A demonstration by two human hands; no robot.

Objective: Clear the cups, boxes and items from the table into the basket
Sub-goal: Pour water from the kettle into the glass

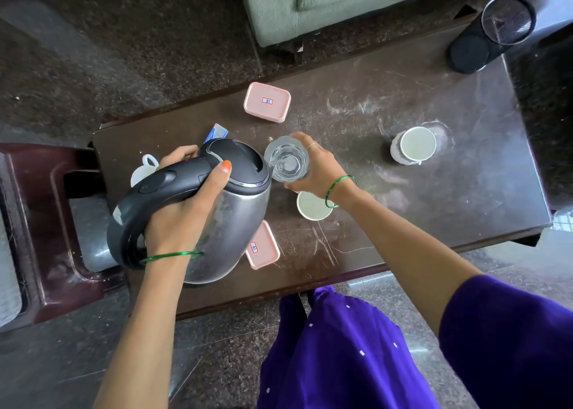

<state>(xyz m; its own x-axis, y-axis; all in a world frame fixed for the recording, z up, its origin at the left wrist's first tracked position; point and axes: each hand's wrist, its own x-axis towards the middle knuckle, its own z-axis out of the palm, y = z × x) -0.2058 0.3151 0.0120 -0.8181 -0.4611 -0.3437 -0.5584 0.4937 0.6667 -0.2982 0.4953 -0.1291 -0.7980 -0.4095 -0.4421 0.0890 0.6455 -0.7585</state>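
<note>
Dark, scratched wood forms the table (434, 191), which stands on a speckled stone floor with a grey-green sofa (310, 5) beyond its far edge and a dark red plastic chair (46, 222) at its left end. Left hand (183, 210): fingers curled round the black handle of a steel electric kettle (229, 216), thumb lying along the lid; the kettle is tilted with its spout at the rim of a clear glass (287, 159), and water shows in the glass. Right hand (313, 169): fingers wrapped round the far and right side of the glass, holding it just beside the kettle's spout, above the tabletop. Both wrists carry a green bangle. Directly under the right wrist stands a white paper cup (311, 207), partly covered by it. A second paper cup (414, 145) stands well apart to the right of that hand. One pink lidded box (267, 101) with a small label lies beyond the glass near the far edge; another pink box (263, 247) lies near the front edge, partly hidden beneath the kettle. A white mug (144, 169) sits behind the left hand, and a small blue packet (217, 132) shows just past the kettle's lid. A black cylindrical speaker (493, 33) lies at the far right corner. Purple clothing fills the lower right.
</note>
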